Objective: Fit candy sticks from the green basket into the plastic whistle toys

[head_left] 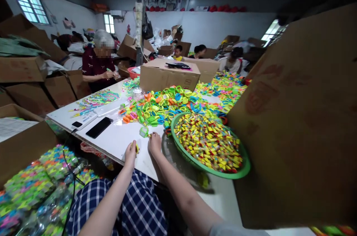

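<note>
My left hand [130, 155] is closed around a small yellow plastic piece [137, 148] near the table's front edge. To its right, my right hand [155, 143] is pinched at the white tabletop, its fingertips beside a green plastic toy piece with a clear window [144, 131]. A tiny bit of yellow shows at those fingertips, too small to name. Beyond the hands spreads a pile of green, orange, blue and yellow plastic pieces [158, 107]. Right of my right arm, a green basket [242, 173] holds many small yellow and red pieces in clear tubes or wrap.
A black phone [99, 127] and a white device with a dark screen [84, 120] lie to the left. Coloured straps [96, 101] are behind them. A large cardboard box [295, 124] blocks the right side; another box [167, 76] stands mid-table. A person [99, 61] works across the table.
</note>
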Demonstrator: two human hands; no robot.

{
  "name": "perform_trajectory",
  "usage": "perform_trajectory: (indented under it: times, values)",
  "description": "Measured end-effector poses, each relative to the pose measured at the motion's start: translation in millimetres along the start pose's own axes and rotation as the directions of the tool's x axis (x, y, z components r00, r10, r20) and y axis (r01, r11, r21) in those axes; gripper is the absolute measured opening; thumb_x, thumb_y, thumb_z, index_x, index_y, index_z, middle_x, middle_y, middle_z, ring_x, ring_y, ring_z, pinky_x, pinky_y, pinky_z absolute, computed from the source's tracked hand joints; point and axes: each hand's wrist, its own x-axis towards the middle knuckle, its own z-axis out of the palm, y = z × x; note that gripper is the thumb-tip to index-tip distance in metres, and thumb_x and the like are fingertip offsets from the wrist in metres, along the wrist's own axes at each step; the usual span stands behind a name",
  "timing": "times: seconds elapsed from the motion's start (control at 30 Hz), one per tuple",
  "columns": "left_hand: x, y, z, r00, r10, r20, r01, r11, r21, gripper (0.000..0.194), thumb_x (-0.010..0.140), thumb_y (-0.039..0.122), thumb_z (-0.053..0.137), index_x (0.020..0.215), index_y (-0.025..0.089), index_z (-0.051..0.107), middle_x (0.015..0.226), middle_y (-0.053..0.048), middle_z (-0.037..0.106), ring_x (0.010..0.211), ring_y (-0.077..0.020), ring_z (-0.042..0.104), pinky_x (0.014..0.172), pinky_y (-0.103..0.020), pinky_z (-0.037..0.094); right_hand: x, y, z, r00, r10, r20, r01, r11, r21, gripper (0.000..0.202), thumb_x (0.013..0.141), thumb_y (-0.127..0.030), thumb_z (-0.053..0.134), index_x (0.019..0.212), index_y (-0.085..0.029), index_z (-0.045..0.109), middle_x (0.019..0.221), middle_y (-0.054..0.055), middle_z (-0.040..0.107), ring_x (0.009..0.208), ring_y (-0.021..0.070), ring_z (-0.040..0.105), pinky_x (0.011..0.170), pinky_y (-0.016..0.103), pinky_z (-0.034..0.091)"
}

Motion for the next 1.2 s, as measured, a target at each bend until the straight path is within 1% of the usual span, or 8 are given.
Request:
perform_trajectory:
  times: [0.1, 0.23, 0.3, 0.37, 0.5, 0.77, 1.07, 1.2]
  values:
    - [-4, 5, -1.8, 0.997, -0.043, 0.066, 0.049, 0.996, -0.08, 0.052, 0.07, 0.07, 0.052, 0.063, 0.019, 0.046, 0.052, 0.004, 0.05, 0.043, -0.0086, 0.045, 0.043, -0.02, 0.034, -30, 5, -37, 1.0, -0.02, 0.0, 0.02, 1.0, 0.007, 0.041, 0.083, -0.011, 0.044, 0.122, -0.011, 0.059, 0.134, 0.017, 0.052, 0.117, 0.0274, 0.05, 0.097, 0.037, 0.039]
    - [-16, 11, -6.4, 0.988, -0.076, 0.134, 0.1, 0.979, -0.18, 0.051, 0.064, 0.067, 0.062, 0.077, 0.019, 0.05, 0.059, 0.006, 0.051, 0.045, -0.0066, 0.047, 0.042, -0.017, 0.031, -49, 23, -135, 0.97, -0.239, -0.047, 0.243, 0.958, 0.151, 0.041, 0.09, -0.022, 0.039, 0.13, -0.021, 0.051, 0.116, 0.008, 0.065, 0.101, 0.0185, 0.06, 0.091, 0.029, 0.044]
    - [-29, 16, -7.0, 0.979, -0.1, 0.18, 0.135, 0.971, -0.196, 0.053, 0.062, 0.066, 0.066, 0.085, 0.019, 0.052, 0.06, 0.007, 0.05, 0.045, -0.0061, 0.047, 0.041, -0.016, 0.029, -43, 37, -182, 0.992, -0.081, -0.094, 0.087, 0.994, 0.059, 0.038, 0.092, -0.028, 0.037, 0.127, -0.02, 0.052, 0.104, 0.009, 0.068, 0.093, 0.0198, 0.062, 0.086, 0.031, 0.045]
    - [-48, 26, -5.8, 0.959, -0.146, 0.243, 0.198, 0.959, -0.204, 0.056, 0.062, 0.067, 0.065, 0.088, 0.019, 0.053, 0.056, 0.007, 0.049, 0.045, -0.0071, 0.048, 0.042, -0.017, 0.03, -31, 50, -209, 0.989, 0.147, 0.01, -0.142, 0.973, -0.182, 0.038, 0.089, -0.033, 0.047, 0.122, -0.017, 0.055, 0.105, 0.013, 0.068, 0.098, 0.025, 0.062, 0.086, 0.035, 0.044]
    - [-94, 61, -5.8, 0.891, -0.226, 0.393, 0.367, 0.868, -0.334, 0.05, 0.067, 0.063, 0.063, 0.087, 0.019, 0.051, 0.056, 0.005, 0.051, 0.049, -0.01, 0.051, 0.046, -0.02, 0.035, -17, 67, -206, 0.913, 0.348, 0.213, -0.26, 0.899, -0.353, 0.035, 0.076, -0.032, 0.067, 0.107, -0.016, 0.065, 0.103, 0.016, 0.07, 0.098, 0.0303, 0.065, 0.08, 0.035, 0.047]
    - [-140, 131, -32.5, 0.922, -0.108, 0.372, 0.289, 0.831, -0.476, 0.041, 0.072, 0.052, 0.065, 0.091, 0.018, 0.054, 0.069, 0.002, 0.057, 0.049, -0.009, 0.052, 0.039, -0.017, 0.028, -24, 78, -202, 0.922, 0.375, 0.095, -0.334, 0.895, -0.295, 0.035, 0.093, -0.027, 0.038, 0.116, -0.016, 0.063, 0.112, 0.014, 0.067, 0.104, 0.0258, 0.063, 0.08, 0.03, 0.045]
    - [-143, 143, -37.7, 0.938, -0.117, 0.327, 0.305, 0.729, -0.613, 0.027, 0.075, 0.043, 0.055, 0.093, 0.023, 0.049, 0.071, 0.002, 0.053, 0.049, -0.0101, 0.05, 0.034, -0.015, 0.026, -24, 86, -197, 0.852, 0.516, 0.088, -0.475, 0.833, -0.284, 0.042, 0.092, -0.031, 0.035, 0.119, -0.008, 0.056, 0.111, 0.022, 0.064, 0.102, 0.0304, 0.063, 0.081, 0.038, 0.047]
    - [-145, 142, -40.0, 0.943, -0.145, 0.299, 0.31, 0.709, -0.633, 0.026, 0.068, 0.035, 0.052, 0.088, 0.019, 0.054, 0.079, -0.002, 0.057, 0.063, -0.0134, 0.057, 0.049, -0.022, 0.044, -25, 85, -193, 0.844, 0.525, 0.108, -0.476, 0.827, -0.298, 0.048, 0.09, -0.035, 0.036, 0.126, -0.005, 0.049, 0.113, 0.024, 0.063, 0.104, 0.0312, 0.062, 0.084, 0.039, 0.047]
